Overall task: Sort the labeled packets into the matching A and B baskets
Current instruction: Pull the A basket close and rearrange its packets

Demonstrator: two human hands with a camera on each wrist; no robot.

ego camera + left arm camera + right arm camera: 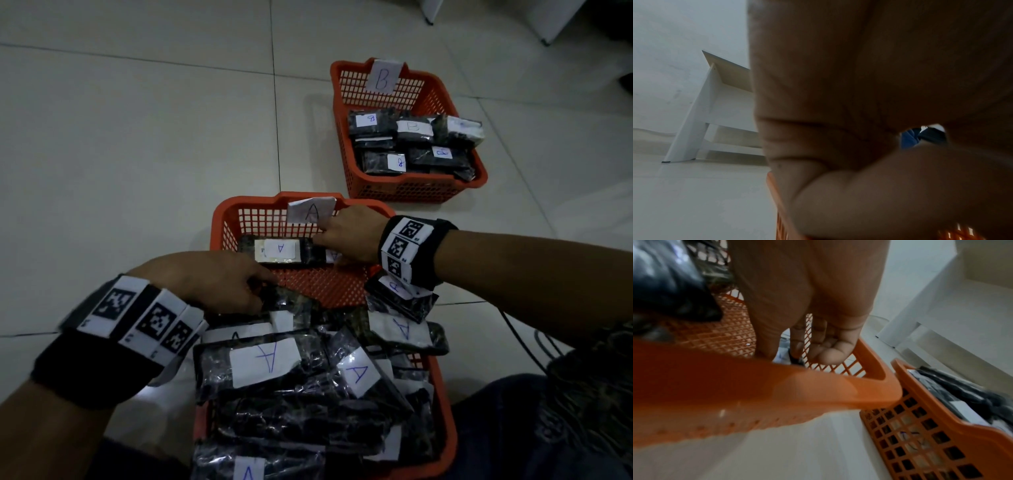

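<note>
Placement is underway: the right hand, fingers down on a packet, sets it in the A basket. Left hand grips another packet atop the source basket; its label, partly hidden, needs reading next.

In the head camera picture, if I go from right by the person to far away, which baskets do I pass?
Full basket of unsorted packets → A basket, where the right hand reaches in → B basket, farthest, off to the right.
</note>
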